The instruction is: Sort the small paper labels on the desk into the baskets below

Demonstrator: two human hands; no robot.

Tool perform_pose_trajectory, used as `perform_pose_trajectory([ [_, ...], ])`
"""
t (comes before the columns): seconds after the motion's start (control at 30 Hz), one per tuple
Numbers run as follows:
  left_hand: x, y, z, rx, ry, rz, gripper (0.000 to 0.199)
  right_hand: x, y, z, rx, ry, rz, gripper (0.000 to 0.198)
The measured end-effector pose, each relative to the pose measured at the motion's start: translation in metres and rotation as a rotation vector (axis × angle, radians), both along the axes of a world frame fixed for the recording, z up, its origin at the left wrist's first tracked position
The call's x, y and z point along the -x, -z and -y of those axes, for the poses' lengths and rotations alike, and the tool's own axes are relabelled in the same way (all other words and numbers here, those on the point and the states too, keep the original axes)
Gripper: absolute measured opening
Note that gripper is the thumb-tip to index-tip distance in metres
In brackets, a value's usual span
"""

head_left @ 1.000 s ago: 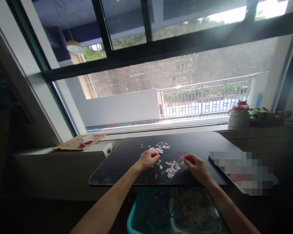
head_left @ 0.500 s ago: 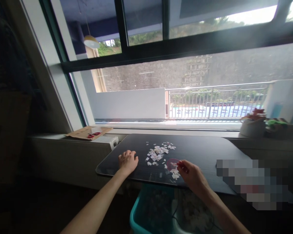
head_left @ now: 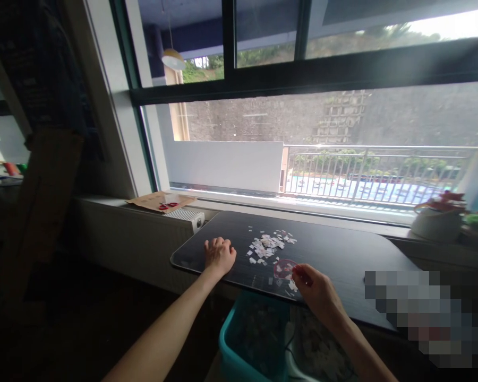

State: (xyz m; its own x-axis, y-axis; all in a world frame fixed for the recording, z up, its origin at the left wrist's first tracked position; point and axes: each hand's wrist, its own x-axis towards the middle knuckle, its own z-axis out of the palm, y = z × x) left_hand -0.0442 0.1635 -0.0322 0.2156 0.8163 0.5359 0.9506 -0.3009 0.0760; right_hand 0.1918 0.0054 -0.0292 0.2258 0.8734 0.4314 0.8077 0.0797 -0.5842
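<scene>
My left hand [head_left: 220, 257] rests palm down on the left part of the dark table [head_left: 334, 254], fingers a little bent and apart, with nothing seen in it. At the table's near edge, my right hand [head_left: 311, 281] is closed on the rim of a thin, see-through pink plastic disc [head_left: 283, 269]; its exact kind I cannot make out. Small paper scraps show through and beside the disc. Beyond it lies a loose heap of white paper scraps [head_left: 266, 245], between and ahead of my hands.
Below the table's near edge stand a teal bin [head_left: 227, 339] and a paler container [head_left: 314, 339], both with scraps inside. Red-handled scissors [head_left: 168, 205] lie on brown paper [head_left: 147, 201] on the left sill. A planter [head_left: 436, 223] stands at the right sill.
My view has turned left, so the scene sits further right in the picture. My right hand keeps hold of the pink disc near the scraps. My left hand stays on the table.
</scene>
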Motion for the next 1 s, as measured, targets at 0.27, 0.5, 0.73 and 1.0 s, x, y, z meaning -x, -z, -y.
perform_pose_trajectory([
  [0.27,-0.001,-0.003,0.001,0.024,0.007,0.013,0.022,0.006,0.001,0.004,0.008,-0.061,-0.028,0.023],
  [0.5,-0.001,0.0,0.001,-0.028,-0.018,0.009,0.02,0.015,0.001,0.003,-0.034,-0.067,-0.003,0.028],
  [0.73,0.0,0.001,-0.001,-0.029,-0.006,0.009,0.02,0.009,-0.001,0.016,-0.011,-0.058,-0.021,0.026],
  [1.0,0.0,0.001,-0.001,-0.024,-0.001,0.016,0.021,0.008,0.002,0.024,0.003,-0.079,0.024,0.026],
])
